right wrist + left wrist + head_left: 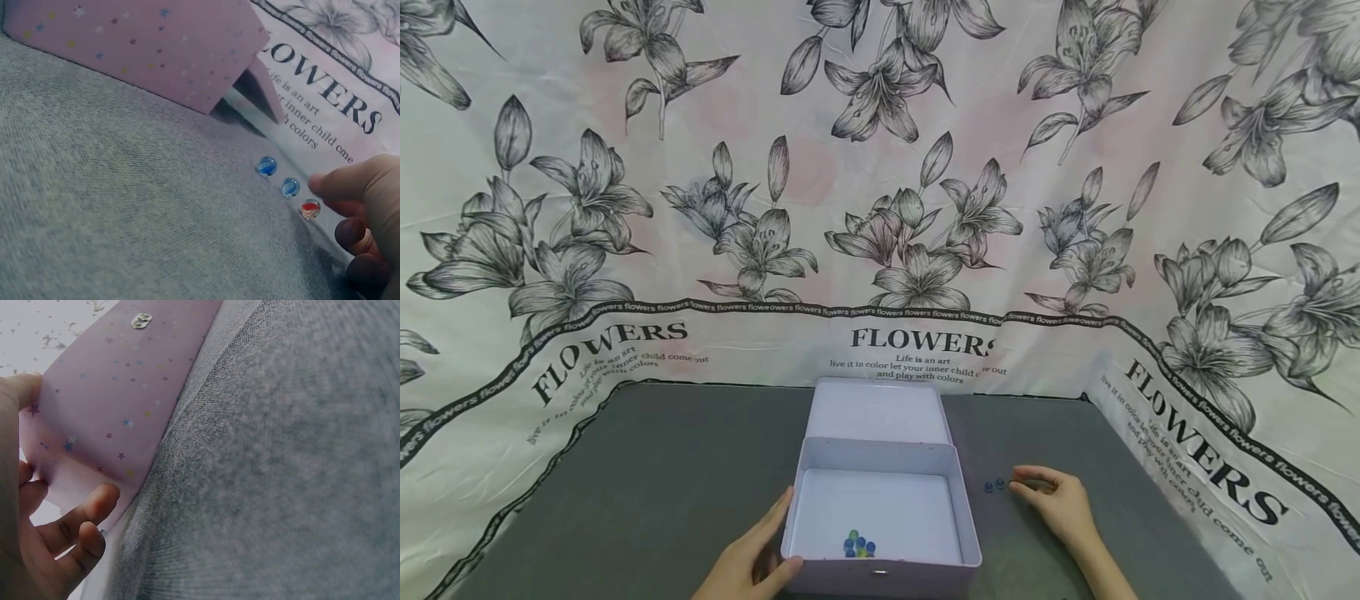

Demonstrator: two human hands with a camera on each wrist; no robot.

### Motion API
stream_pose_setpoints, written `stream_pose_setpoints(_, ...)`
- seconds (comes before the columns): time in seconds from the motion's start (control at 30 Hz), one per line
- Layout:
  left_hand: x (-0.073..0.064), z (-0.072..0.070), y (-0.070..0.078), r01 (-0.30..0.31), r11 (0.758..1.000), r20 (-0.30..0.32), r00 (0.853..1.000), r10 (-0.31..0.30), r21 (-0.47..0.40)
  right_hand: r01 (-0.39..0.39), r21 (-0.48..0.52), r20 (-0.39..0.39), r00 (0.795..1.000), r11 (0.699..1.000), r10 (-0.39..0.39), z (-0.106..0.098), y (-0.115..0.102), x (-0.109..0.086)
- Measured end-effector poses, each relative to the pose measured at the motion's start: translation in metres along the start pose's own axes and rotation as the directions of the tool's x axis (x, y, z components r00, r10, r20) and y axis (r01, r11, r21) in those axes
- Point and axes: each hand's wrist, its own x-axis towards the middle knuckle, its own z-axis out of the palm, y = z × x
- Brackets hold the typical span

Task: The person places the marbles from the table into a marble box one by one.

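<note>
Floral cloth (pixel 917 217) hangs behind and to both sides, grey tabletop (pixel 685 475) under both hands. We have the left hand (pixel 754 543) clamped on the near-left corner of the box (pixel 887 496), thumb by the near rim, fingers along the side wall; in its wrist view two fingers stand loose off the wall. The box lies just right of that hand and left of the other, lid (pixel 874 408) swung open on the far side. Marble cluster (pixel 861 542) sits inside against the near wall, right of the left thumb.

Right hand (pixel 1062 505): thumb and fingers apart, nothing held that we can see. Just off its fingertips is the red-streaked marble (pixel 310 209) — touching or not, we can't tell. The near blue marble (pixel 290 187) and far blue marble (pixel 267 166) line up beyond it, toward the box.

Risks as we judge them: marbles are smooth and round, so an off-centre pinch could squirt one away; the index finger sits close enough to knock the near blue one into its neighbour. A low carry could clip the side wall and drop the marble outside. If the left hand tugs or tips its corner, the cluster likely rolls.
</note>
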Motion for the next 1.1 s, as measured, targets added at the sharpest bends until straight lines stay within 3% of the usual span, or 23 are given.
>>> stream_pose_setpoints(0.47,0.0,0.001,-0.003,-0.008,1.0,-0.006,1.0,0.008,-0.008,0.074,-0.171,-0.011,0.997,0.982,-0.077,0.001,0.01,0.003)
stream_pose_setpoints(0.87,0.001,0.001,-0.003,-0.012,1.0,-0.005,1.0,0.012,-0.013,0.1,-0.166,-0.03,0.994,0.981,-0.106,0.004,0.011,0.001)
stream_pose_setpoints(1.1,0.0,0.001,-0.007,-0.054,0.998,-0.01,0.998,0.054,-0.013,0.077,-0.101,-0.047,0.995,0.992,-0.082,0.005,0.01,0.0)
